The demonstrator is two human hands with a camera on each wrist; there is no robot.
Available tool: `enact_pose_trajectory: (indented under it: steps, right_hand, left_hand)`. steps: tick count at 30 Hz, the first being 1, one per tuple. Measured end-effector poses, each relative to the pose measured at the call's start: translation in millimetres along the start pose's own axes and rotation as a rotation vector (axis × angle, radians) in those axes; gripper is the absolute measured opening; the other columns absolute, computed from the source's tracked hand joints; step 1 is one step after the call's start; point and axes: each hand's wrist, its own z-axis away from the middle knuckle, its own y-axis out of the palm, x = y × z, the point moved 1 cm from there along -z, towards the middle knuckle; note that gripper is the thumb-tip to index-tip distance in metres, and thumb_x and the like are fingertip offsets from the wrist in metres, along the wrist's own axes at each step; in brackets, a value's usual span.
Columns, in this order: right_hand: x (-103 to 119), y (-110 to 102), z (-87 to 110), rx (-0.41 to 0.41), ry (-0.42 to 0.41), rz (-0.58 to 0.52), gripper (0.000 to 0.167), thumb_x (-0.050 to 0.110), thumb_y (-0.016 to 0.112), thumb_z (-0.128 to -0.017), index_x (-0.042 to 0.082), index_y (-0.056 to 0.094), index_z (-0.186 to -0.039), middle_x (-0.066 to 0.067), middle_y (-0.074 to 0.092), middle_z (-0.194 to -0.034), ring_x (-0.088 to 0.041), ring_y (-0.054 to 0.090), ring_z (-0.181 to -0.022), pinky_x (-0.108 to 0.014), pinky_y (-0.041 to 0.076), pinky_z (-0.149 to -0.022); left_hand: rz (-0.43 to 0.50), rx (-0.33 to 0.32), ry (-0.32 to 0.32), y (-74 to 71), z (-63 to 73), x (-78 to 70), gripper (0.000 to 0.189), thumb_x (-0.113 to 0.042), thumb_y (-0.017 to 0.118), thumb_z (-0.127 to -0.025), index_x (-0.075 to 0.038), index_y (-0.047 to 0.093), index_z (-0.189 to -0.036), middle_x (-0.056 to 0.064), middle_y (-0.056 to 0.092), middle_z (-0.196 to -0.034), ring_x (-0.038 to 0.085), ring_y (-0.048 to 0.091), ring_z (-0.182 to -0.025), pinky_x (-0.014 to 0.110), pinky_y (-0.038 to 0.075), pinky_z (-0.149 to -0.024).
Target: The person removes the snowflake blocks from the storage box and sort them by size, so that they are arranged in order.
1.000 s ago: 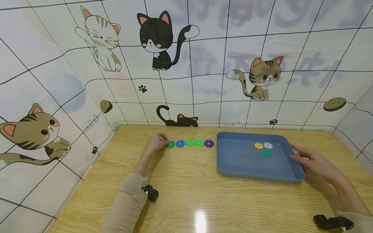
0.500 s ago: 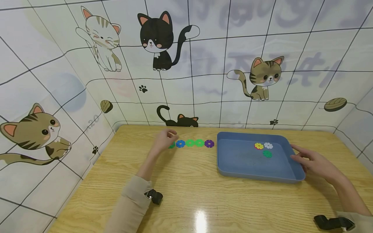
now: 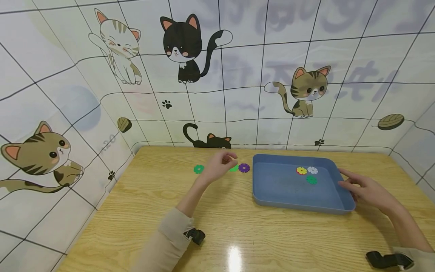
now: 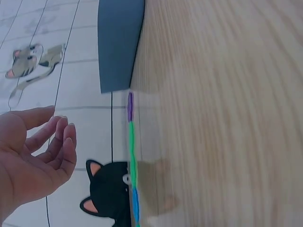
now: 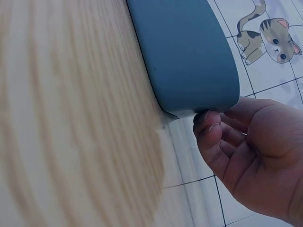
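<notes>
My left hand (image 3: 217, 167) hovers over a row of flat notched plastic discs, its fingers loosely curled and holding nothing. At the row's left end lies a dark green disc (image 3: 198, 169), and a purple disc (image 3: 244, 168) is at the right end beside the tray. Part of a light green disc (image 3: 233, 169) shows past my fingertips. The left wrist view has the row edge-on, including a blue disc (image 4: 135, 201) that my hand hides from the head camera. With its thumb and fingers, my right hand (image 3: 368, 190) grips the right end of the blue tray (image 3: 278, 190).
Inside the tray are a yellow disc (image 3: 301, 170) with a red edge under it, a white disc (image 3: 312, 170) and a green disc (image 3: 311, 180). A wall covering with cartoon cats (image 3: 183, 45) stands behind the wooden table (image 3: 238, 226).
My left hand has let go of the dark green disc at the left end and moved right above the row. My right hand and the tray have stayed in place.
</notes>
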Motion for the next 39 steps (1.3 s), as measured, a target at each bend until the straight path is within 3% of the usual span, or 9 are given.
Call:
enact_pose_trajectory:
  steps: [6, 13, 20, 26, 33, 39]
  right_hand:
    - [3, 1, 0.0, 0.006, 0.019, -0.004, 0.065, 0.025, 0.051, -0.108, -0.007, 0.023, -0.156, -0.007, 0.056, -0.088, -0.02, 0.05, -0.059, -0.034, 0.042, -0.052]
    - [2, 1, -0.4, 0.006, 0.016, -0.001, 0.065, 0.025, 0.051, -0.108, -0.007, 0.023, -0.156, -0.008, 0.057, -0.089, -0.02, 0.051, -0.059, -0.034, 0.043, -0.053]
    - [2, 1, -0.5, 0.011, 0.027, 0.001, 0.066, 0.026, 0.051, -0.108, -0.008, 0.022, -0.156, -0.008, 0.057, -0.091, -0.019, 0.051, -0.06, -0.033, 0.044, -0.054]
    - [3, 1, -0.7, 0.018, 0.043, 0.004, 0.067, 0.028, 0.051, -0.108, -0.006, 0.021, -0.156, -0.008, 0.057, -0.091, -0.02, 0.051, -0.06, -0.033, 0.044, -0.054]
    - [2, 0, -0.1, 0.019, 0.034, -0.006, 0.067, 0.026, 0.052, -0.108, -0.006, 0.02, -0.157, -0.008, 0.056, -0.089, -0.02, 0.051, -0.059, -0.033, 0.044, -0.054]
    - [1, 1, -0.1, 0.009, 0.021, -0.01, 0.065, 0.025, 0.052, -0.108, -0.006, 0.022, -0.156, -0.007, 0.056, -0.088, -0.021, 0.05, -0.058, -0.033, 0.044, -0.053]
  left_hand:
    - [0.047, 0.073, 0.044, 27.5, -7.8, -12.8, 0.02, -0.012, 0.063, -0.1, 0.0, 0.064, -0.118, 0.019, 0.065, -0.092, 0.035, 0.062, -0.087, 0.024, 0.044, -0.066]
    - [0.056, 0.136, 0.119, 62.3, -16.8, -25.3, 0.022, -0.008, 0.064, -0.1, 0.0, 0.065, -0.119, 0.002, 0.062, -0.091, 0.012, 0.059, -0.082, 0.022, 0.048, -0.071]
    - [-0.018, 0.208, 0.156, 100.8, -28.1, -37.8, 0.024, -0.008, 0.063, -0.1, 0.0, 0.064, -0.122, 0.001, 0.065, -0.098, 0.005, 0.059, -0.085, 0.016, 0.048, -0.075]
    - [-0.053, 0.247, 0.145, 133.5, -38.5, -49.5, 0.025, -0.008, 0.064, -0.099, -0.002, 0.064, -0.123, 0.002, 0.067, -0.102, 0.003, 0.061, -0.087, 0.014, 0.047, -0.075]
    - [-0.047, 0.296, 0.09, 167.2, -48.8, -56.4, 0.027, -0.008, 0.064, -0.099, -0.004, 0.064, -0.125, 0.0, 0.066, -0.105, 0.001, 0.06, -0.086, 0.012, 0.046, -0.073]
    - [-0.087, 0.265, 0.052, 187.7, -55.4, -59.0, 0.029, -0.008, 0.068, -0.096, -0.008, 0.067, -0.124, -0.001, 0.068, -0.108, 0.0, 0.061, -0.086, 0.011, 0.044, -0.071]
